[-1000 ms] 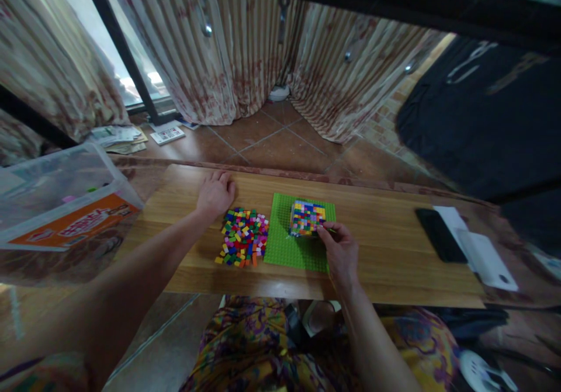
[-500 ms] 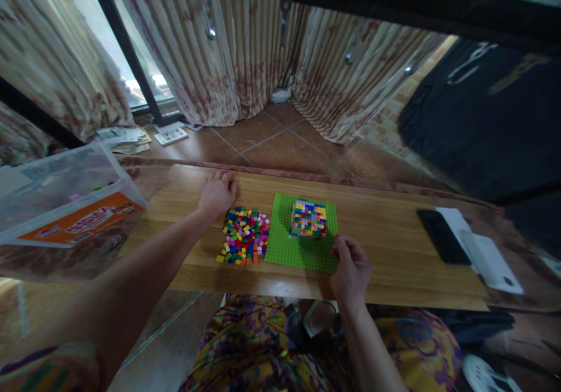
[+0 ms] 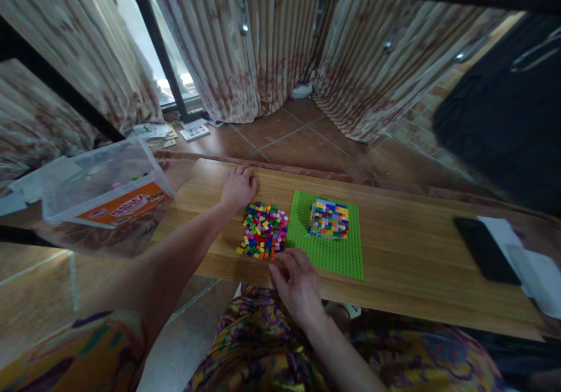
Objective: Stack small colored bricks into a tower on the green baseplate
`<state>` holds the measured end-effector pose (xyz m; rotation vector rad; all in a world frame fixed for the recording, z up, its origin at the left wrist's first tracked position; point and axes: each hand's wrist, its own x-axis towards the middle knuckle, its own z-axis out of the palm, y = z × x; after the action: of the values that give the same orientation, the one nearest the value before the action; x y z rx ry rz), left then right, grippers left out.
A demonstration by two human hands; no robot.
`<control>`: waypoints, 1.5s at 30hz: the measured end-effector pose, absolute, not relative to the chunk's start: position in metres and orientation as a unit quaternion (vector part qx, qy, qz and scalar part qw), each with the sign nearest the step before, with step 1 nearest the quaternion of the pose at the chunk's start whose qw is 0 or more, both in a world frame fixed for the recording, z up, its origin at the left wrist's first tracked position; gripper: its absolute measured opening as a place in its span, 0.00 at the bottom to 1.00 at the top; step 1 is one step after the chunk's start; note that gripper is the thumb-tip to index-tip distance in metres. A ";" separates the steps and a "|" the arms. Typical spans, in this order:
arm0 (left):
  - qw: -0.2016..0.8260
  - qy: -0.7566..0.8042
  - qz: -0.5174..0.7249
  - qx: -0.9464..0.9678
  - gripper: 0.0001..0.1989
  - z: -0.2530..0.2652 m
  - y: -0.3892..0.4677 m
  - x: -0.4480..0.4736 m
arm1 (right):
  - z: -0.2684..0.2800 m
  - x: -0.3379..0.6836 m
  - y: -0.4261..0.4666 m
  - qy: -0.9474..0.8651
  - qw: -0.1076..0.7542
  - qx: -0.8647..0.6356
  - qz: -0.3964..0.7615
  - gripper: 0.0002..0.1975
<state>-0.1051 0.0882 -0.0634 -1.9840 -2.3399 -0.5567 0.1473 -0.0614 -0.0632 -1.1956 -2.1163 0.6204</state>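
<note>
My left hand (image 3: 239, 188) rests on the table just behind the pile of small bricks (image 3: 264, 228), fingers lying loosely on the wood. My right hand (image 3: 298, 281) is at the pile's front right corner. Its thumb and index finger are apart, close to an orange brick (image 3: 273, 253); whether they touch it I cannot tell. A green baseplate (image 3: 326, 257) lies right of the pile. On its back half stands a block built of many-coloured bricks (image 3: 331, 219).
The wooden table (image 3: 407, 246) holds a dark phone (image 3: 485, 250) and white items (image 3: 542, 281) at its right end. A clear plastic bin (image 3: 105, 181) with an orange label stands left of the table. Papers (image 3: 155, 134) lie on the floor near the curtains (image 3: 272, 53).
My right hand has moved left from the baseplate's right edge to the front of the brick pile. My left hand stays behind the pile. The view has shifted, so everything appears further right.
</note>
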 end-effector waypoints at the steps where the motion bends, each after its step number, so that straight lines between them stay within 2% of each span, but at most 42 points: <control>1: 0.013 -0.749 -0.178 -0.638 0.19 -0.063 0.088 -0.105 | -0.065 0.143 -0.061 -0.809 0.304 -0.452 0.220 0.08; 6: 0.018 -0.751 -0.169 -0.638 0.19 -0.061 0.088 -0.104 | -0.069 0.127 -0.059 -0.825 0.280 -0.460 0.173 0.07; 14: 0.011 -0.746 -0.180 -0.641 0.18 -0.061 0.087 -0.104 | -0.069 0.138 -0.060 -0.844 0.256 -0.447 0.148 0.12; 25: 0.006 -0.751 -0.179 -0.636 0.19 -0.062 0.088 -0.105 | -0.072 0.128 -0.063 -0.857 0.197 -0.466 0.093 0.10; 45: 0.001 -0.749 -0.186 -0.635 0.18 -0.063 0.089 -0.105 | -0.079 0.129 -0.061 -0.834 0.270 -0.471 0.094 0.14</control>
<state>-0.1051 0.0885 -0.0629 -1.9944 -2.3524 -0.5842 0.1289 -0.0609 -0.0795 -1.2693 -2.2490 0.2546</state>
